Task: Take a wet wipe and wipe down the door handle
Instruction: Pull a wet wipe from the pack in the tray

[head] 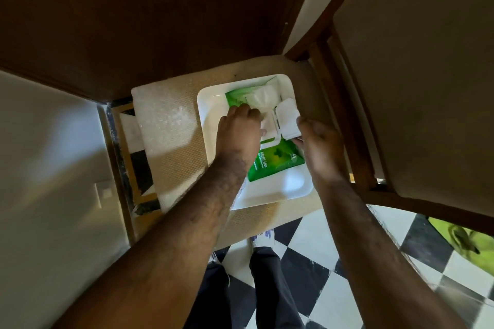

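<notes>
Over the white tray (213,104), his left hand (239,132) presses closed on the green wipe pack (278,159) while his right hand (319,145) pinches a folded wet wipe (288,120) just beside it.

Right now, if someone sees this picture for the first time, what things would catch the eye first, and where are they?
The bright green wet wipe pack stands out most; it lies in a white square tray on a beige chair seat at the centre. Both hands meet over it: the left hand rests on the pack, and the right hand holds its open white lid. The black and white checkered floor shows below.
</notes>
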`<state>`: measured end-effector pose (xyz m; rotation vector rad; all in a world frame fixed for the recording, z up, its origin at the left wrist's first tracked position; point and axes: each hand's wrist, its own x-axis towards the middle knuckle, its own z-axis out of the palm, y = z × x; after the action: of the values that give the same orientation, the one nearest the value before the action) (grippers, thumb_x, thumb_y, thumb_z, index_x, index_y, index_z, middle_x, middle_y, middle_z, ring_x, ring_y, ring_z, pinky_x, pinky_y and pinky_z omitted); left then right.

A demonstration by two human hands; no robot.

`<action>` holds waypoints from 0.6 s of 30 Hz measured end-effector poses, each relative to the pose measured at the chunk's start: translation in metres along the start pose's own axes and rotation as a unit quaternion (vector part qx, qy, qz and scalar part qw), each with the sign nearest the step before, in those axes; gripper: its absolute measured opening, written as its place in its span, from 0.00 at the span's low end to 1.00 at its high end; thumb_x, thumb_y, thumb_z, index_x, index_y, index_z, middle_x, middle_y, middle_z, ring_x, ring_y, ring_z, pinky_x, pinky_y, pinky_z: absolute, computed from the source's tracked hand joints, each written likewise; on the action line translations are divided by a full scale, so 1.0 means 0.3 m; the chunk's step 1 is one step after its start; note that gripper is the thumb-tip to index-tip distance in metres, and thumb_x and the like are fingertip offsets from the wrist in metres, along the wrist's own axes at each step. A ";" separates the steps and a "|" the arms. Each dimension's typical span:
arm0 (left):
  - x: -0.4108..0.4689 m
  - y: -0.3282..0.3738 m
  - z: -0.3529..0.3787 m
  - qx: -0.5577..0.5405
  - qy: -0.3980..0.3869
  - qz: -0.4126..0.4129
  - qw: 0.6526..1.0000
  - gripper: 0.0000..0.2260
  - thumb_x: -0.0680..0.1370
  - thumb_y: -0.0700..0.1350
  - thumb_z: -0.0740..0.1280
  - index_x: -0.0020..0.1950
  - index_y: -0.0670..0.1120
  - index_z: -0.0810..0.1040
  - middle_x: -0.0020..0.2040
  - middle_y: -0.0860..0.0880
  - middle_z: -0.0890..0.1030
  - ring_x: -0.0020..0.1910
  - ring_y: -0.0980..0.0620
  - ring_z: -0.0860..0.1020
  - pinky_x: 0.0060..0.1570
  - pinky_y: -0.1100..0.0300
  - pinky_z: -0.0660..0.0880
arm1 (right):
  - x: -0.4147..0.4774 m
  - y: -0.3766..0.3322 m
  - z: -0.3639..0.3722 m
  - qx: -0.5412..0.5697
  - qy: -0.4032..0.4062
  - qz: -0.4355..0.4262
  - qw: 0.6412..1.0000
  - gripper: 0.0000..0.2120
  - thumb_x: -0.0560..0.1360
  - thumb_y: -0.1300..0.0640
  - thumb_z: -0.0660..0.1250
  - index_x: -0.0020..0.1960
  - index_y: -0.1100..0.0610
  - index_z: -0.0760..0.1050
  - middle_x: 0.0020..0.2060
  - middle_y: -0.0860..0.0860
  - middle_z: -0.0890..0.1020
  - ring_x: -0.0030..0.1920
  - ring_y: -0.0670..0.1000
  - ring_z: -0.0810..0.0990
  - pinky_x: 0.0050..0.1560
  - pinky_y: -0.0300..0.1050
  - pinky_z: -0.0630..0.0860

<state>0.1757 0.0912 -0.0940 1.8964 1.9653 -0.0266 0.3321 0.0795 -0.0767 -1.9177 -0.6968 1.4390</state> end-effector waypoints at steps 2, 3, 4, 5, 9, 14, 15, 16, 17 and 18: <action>0.019 0.015 -0.006 -0.057 -0.003 -0.044 0.997 0.16 0.78 0.50 0.74 0.61 0.44 0.83 0.61 0.43 0.81 0.62 0.42 0.77 0.59 0.48 0.77 | -0.006 0.008 0.000 -0.031 0.001 -0.041 0.999 0.08 0.77 0.47 0.72 0.44 0.45 0.89 0.43 0.44 0.90 0.52 0.52 0.90 0.61 0.57 0.85; 0.026 0.016 -0.009 -0.098 -0.002 -0.066 0.993 0.14 0.77 0.50 0.75 0.58 0.44 0.84 0.61 0.43 0.81 0.60 0.43 0.78 0.59 0.51 0.78 | -0.017 0.011 0.003 -0.057 -0.004 -0.072 0.996 0.07 0.79 0.50 0.72 0.49 0.48 0.89 0.46 0.43 0.90 0.53 0.50 0.89 0.61 0.55 0.84; 0.027 0.012 -0.015 -0.153 -0.002 -0.092 0.984 0.12 0.76 0.50 0.76 0.55 0.45 0.85 0.59 0.44 0.81 0.58 0.45 0.79 0.57 0.55 0.78 | -0.028 0.011 0.008 -0.085 -0.014 -0.099 0.991 0.09 0.81 0.52 0.71 0.56 0.52 0.89 0.49 0.45 0.91 0.55 0.50 0.89 0.61 0.54 0.84; 0.024 0.002 -0.021 -0.219 0.001 -0.123 0.968 0.09 0.75 0.49 0.77 0.51 0.46 0.86 0.56 0.46 0.82 0.54 0.48 0.80 0.53 0.62 0.76 | -0.041 0.010 0.013 -0.107 -0.029 -0.122 0.986 0.12 0.82 0.54 0.71 0.60 0.57 0.88 0.53 0.49 0.90 0.57 0.51 0.89 0.62 0.55 0.85; -0.029 -0.088 -0.064 -0.510 0.075 -0.265 0.815 0.09 0.74 0.41 0.78 0.45 0.48 0.79 0.43 0.52 0.82 0.44 0.50 0.82 0.43 0.65 0.80 | -0.090 0.002 0.052 -0.270 -0.077 -0.258 0.925 0.15 0.84 0.59 0.70 0.68 0.63 0.84 0.64 0.57 0.86 0.61 0.56 0.86 0.64 0.54 0.83; -0.108 -0.213 -0.114 -0.643 0.096 -0.302 0.697 0.13 0.74 0.38 0.79 0.55 0.43 0.80 0.50 0.48 0.82 0.47 0.50 0.84 0.46 0.61 0.85 | -0.135 0.026 0.132 -0.506 -0.093 -0.307 0.800 0.21 0.86 0.51 0.65 0.73 0.62 0.80 0.73 0.57 0.79 0.73 0.58 0.77 0.72 0.51 0.77; -0.118 -0.231 -0.113 -0.645 0.089 -0.300 0.697 0.12 0.74 0.38 0.79 0.55 0.43 0.80 0.51 0.46 0.83 0.49 0.49 0.85 0.47 0.61 0.85 | -0.145 0.038 0.144 -0.543 -0.087 -0.311 0.775 0.22 0.86 0.50 0.64 0.75 0.61 0.79 0.75 0.57 0.77 0.75 0.58 0.75 0.73 0.52 0.77; -0.126 -0.245 -0.112 -0.648 0.082 -0.298 0.696 0.12 0.74 0.38 0.79 0.54 0.44 0.80 0.52 0.45 0.83 0.50 0.48 0.85 0.47 0.61 0.85 | -0.155 0.046 0.155 -0.577 -0.082 -0.313 0.750 0.22 0.86 0.51 0.63 0.76 0.61 0.78 0.77 0.57 0.75 0.77 0.58 0.72 0.72 0.53 0.77; -0.138 -0.261 -0.111 -0.650 0.078 -0.297 0.695 0.11 0.74 0.38 0.79 0.53 0.45 0.81 0.54 0.43 0.84 0.50 0.47 0.86 0.46 0.61 0.85 | -0.168 0.055 0.173 -0.605 -0.078 -0.314 0.727 0.23 0.86 0.52 0.63 0.77 0.61 0.77 0.78 0.58 0.73 0.78 0.59 0.71 0.71 0.54 0.77; -0.141 -0.268 -0.112 -0.652 0.073 -0.295 0.694 0.11 0.74 0.38 0.79 0.52 0.46 0.81 0.54 0.42 0.85 0.51 0.47 0.86 0.46 0.61 0.85 | -0.173 0.060 0.189 -0.627 -0.072 -0.309 0.712 0.23 0.85 0.54 0.62 0.77 0.62 0.76 0.78 0.59 0.72 0.78 0.59 0.70 0.71 0.55 0.77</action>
<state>0.0889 0.0545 -0.0716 0.3146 1.6972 1.0563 0.2646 0.0396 -0.0690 -1.9770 -2.5820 0.5886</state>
